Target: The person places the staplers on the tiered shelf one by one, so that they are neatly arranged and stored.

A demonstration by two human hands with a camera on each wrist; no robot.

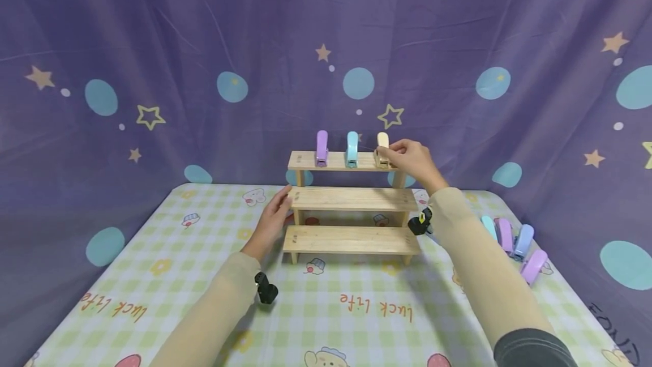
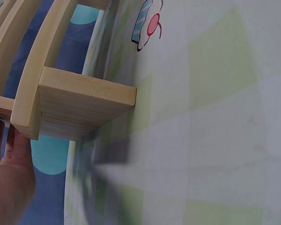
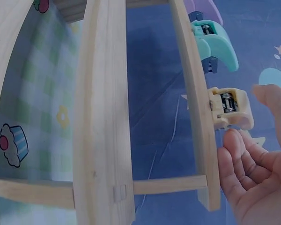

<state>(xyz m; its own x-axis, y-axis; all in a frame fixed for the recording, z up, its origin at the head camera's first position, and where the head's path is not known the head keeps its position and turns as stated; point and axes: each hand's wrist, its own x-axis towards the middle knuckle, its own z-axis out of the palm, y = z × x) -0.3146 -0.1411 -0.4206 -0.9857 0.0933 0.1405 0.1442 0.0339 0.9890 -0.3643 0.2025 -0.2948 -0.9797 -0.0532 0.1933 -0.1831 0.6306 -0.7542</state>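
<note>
A three-step wooden rack (image 1: 354, 199) stands on the table. Along its top step stand a purple stapler (image 1: 321, 149), a light-blue stapler (image 1: 352, 149) and a cream-yellow stapler (image 3: 234, 108), all upright. My right hand (image 1: 415, 160) is at the yellow one. In the right wrist view its fingertips (image 3: 232, 137) are against or very near the stapler's side, while the thumb appears slightly apart from it. At the left end of the middle step, my left hand (image 1: 272, 222) rests with extended fingers; their tips are partly hidden behind the wood in the left wrist view.
Several more staplers in blue and purple lie at the table's right side, among them a purple stapler (image 1: 533, 267) near the edge. A checked cloth (image 1: 204, 276) covers the table. Behind the rack hangs a dark purple curtain (image 1: 285, 27).
</note>
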